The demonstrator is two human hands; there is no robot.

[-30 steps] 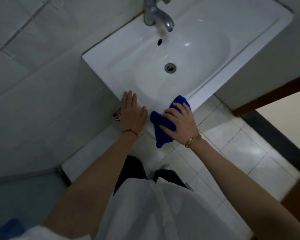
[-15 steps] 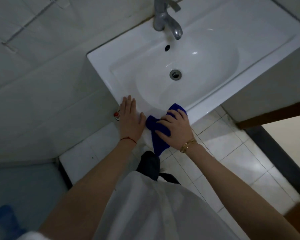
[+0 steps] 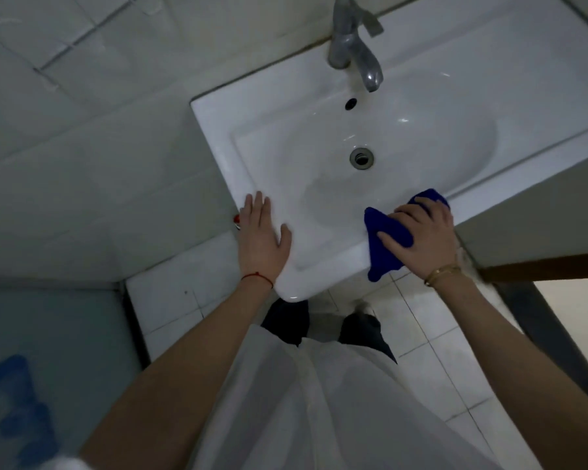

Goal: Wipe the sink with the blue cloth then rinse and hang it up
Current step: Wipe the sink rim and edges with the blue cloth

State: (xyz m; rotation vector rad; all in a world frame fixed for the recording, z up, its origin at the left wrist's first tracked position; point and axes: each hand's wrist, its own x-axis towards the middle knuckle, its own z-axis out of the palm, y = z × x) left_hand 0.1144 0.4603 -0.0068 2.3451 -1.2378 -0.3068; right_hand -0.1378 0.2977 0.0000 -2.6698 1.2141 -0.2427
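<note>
no readable text, label or brand showed anywhere. at seven o'clock, blurred blue marks [image 3: 21, 412] stood on a grey surface [image 3: 65, 334], perhaps digits, but they could not be made out.

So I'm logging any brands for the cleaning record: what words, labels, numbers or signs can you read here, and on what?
None can be read.
Blue marks on the grey panel at lower left: too blurred to tell if they are writing.
Silver metal tap, white ceramic sink, blue cloth: no lettering shows.
</note>
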